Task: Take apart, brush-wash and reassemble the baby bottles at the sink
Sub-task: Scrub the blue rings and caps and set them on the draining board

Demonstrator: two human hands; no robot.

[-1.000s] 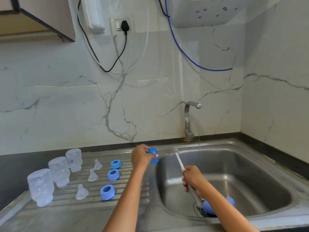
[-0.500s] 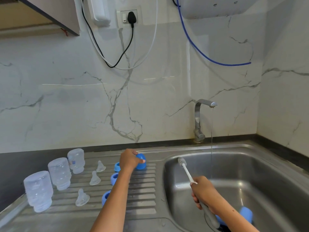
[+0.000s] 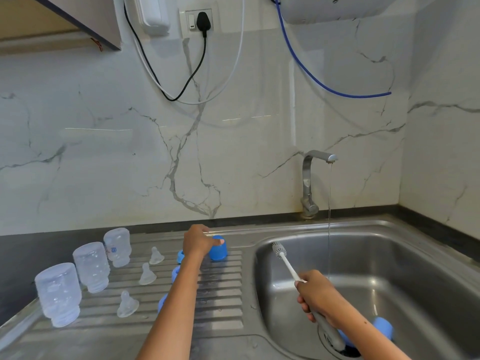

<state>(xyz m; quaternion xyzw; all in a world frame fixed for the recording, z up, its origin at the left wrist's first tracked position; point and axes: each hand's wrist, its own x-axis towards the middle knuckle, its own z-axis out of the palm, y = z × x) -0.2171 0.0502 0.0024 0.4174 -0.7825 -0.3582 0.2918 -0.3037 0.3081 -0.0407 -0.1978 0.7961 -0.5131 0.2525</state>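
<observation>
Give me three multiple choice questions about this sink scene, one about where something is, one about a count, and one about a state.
1. Where is the left hand setting the blue cap?
A. in the basin
B. on the drainboard
C. under the tap

2. How many clear bottles stand upside down?
A. two
B. three
C. five

3. The tap is:
A. running
B. off
C. hidden

Answers: 1 B, the cap sits on the ribbed board; 2 B, bottles at; 3 A, a thin stream falls from the spout.
</observation>
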